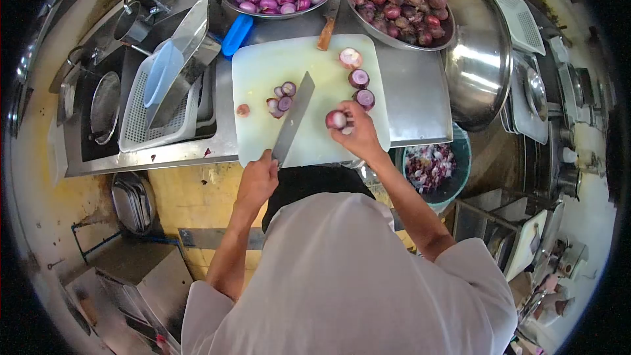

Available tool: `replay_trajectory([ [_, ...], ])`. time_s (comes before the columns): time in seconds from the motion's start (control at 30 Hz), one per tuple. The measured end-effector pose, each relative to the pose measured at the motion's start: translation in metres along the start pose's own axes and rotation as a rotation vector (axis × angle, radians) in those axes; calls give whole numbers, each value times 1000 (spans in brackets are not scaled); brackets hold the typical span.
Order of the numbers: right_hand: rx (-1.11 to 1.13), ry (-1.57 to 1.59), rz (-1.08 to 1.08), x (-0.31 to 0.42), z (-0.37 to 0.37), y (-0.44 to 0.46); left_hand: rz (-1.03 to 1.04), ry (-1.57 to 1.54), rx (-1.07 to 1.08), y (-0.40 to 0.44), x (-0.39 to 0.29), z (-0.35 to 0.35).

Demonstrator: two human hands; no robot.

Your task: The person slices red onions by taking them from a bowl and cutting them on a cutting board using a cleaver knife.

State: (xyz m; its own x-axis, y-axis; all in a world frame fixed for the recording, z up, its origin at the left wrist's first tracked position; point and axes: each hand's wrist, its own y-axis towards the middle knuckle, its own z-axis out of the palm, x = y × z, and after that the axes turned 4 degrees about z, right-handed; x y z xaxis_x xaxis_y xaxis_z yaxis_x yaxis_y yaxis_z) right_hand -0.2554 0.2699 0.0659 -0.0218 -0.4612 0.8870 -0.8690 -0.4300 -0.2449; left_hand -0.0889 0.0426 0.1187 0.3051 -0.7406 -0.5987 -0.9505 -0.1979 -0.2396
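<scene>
My left hand (258,179) is closed round the handle of a broad knife (295,117), its blade slanting up and away over the white cutting board (263,141). In my right hand (360,133) a red onion (335,119) is held between the fingers above the board's right side, its pale cut face showing. Just beyond that hand, cut onion pieces (359,79) stand in a row along the board's right edge. Left of the blade lies a small cluster of cut-off onion ends (284,90). Another small piece (243,110) lies near the left edge.
Behind the board stand a bowl of peeled onions (282,16) and a bowl of unpeeled onions (447,29). A second knife (325,34) and a blue object (237,35) lie nearby. Left is a sink with a white basket (135,121); below right, a green bin (465,158) holds peelings.
</scene>
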Motion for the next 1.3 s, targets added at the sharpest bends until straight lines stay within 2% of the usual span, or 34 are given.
replay_trajectory([
  [0.07, -122, 139, -297, -14, 14, 9, 61, 15, -57, -1, 2, 1],
  [0.1, -120, 140, -297, -14, 14, 9, 47, -1, -28, 0, -7, -4],
  [0.17, -122, -125, -410, -13, 9, 8, 28, -19, -1, -2, -20, -12],
  [0.27, -120, -54, -312, -13, 7, 1, 81, -34, -15, -13, -35, -21],
  [0.47, -88, -23, -220, 3, 2, -4, 70, 15, 124, -34, -50, -34],
  [0.83, -98, -136, -234, 1, 6, -3, 73, 22, 240, -43, -63, -42],
  [1.0, -122, -215, -284, 0, 6, -6, 86, 68, 209, -8, -40, 25],
  [1.1, -213, -240, -406, -7, 9, -14, 82, 46, 157, 1, -34, 36],
  [1.2, -215, -163, -325, -24, 4, -25, 109, -17, 108, 1, -29, 27],
  [1.3, -357, -263, -254, -35, -16, -37, 110, -27, 95, 0, -17, 13],
])
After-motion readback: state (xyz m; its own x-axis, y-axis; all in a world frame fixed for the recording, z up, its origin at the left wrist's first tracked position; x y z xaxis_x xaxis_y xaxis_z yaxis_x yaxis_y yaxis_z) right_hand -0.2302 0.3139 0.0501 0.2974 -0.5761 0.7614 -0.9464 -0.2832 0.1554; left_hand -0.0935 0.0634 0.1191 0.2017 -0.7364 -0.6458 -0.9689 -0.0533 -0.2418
